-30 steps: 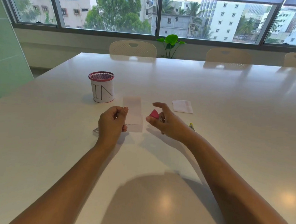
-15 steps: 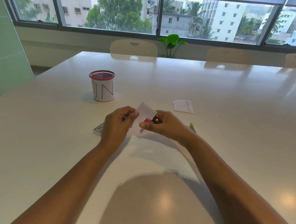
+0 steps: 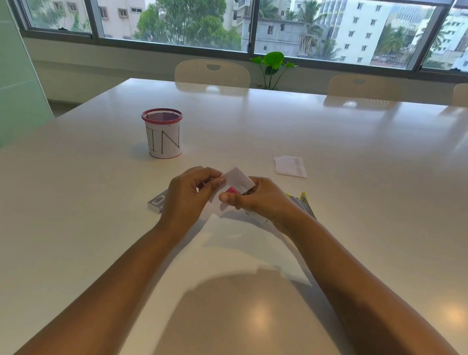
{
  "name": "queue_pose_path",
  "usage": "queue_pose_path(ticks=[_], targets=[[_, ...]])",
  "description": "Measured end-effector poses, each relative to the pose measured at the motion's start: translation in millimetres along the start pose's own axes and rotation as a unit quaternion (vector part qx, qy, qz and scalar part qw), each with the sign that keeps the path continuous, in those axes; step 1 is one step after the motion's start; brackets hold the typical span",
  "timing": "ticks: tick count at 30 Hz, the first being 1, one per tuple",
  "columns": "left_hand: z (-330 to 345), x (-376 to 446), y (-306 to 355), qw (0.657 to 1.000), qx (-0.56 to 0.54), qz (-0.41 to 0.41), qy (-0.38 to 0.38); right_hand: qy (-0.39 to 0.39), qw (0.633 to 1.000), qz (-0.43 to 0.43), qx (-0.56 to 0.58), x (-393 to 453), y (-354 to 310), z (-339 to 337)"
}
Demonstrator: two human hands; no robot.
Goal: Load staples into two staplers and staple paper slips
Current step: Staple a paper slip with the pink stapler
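Two hands working a paper slip into a pink stapler

The left hand (image 3: 190, 191) is pinching the paper slip (image 3: 238, 179) at table (image 3: 344, 148) centre; at its 3 o'clock, the right hand (image 3: 259, 198) is gripping the pink stapler (image 3: 231, 190) under the slip.

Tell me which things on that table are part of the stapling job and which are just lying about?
Part of the job:
- paper slip, held by the left hand
- pink stapler, gripped in the right hand
- small box, possibly staples
- second paper slip

Just lying about:
- mesh cup
- yellow-edged packaging, partly hidden
- plant
- chairs
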State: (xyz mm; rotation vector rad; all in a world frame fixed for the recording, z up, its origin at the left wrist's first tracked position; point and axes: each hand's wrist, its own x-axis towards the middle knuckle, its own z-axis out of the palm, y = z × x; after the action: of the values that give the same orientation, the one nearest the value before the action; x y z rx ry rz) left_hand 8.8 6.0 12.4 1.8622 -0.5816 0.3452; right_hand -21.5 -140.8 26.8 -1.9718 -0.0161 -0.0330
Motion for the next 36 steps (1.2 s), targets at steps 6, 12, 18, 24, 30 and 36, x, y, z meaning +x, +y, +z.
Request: queue_pose_path(ticks=[6,12,18,24,30,36], targets=[[-4,6,3,0.994,-0.047,-0.061,-0.075,0.036,0.999,-0.018,0.013,2,0,-2],[5,4,5,0.982,0.004,-0.096,-0.163,0.033,0.999,-0.041,-0.007,3,3,-8],[10,3,-12,0.977,-0.067,-0.113,-0.165,0.042,0.998,-0.038,-0.020,4,4,-5],[8,4,-15,0.980,-0.090,-0.095,-0.153,0.061,0.998,-0.026,-0.020,3,2,-2],[7,2,-4,0.983,-0.095,-0.092,-0.127,0.084,0.995,-0.033,-0.033,1,-1,0],[7,3,-3,0.977,-0.118,-0.117,-0.131,0.102,0.995,0.007,-0.012,2,-2,3]])
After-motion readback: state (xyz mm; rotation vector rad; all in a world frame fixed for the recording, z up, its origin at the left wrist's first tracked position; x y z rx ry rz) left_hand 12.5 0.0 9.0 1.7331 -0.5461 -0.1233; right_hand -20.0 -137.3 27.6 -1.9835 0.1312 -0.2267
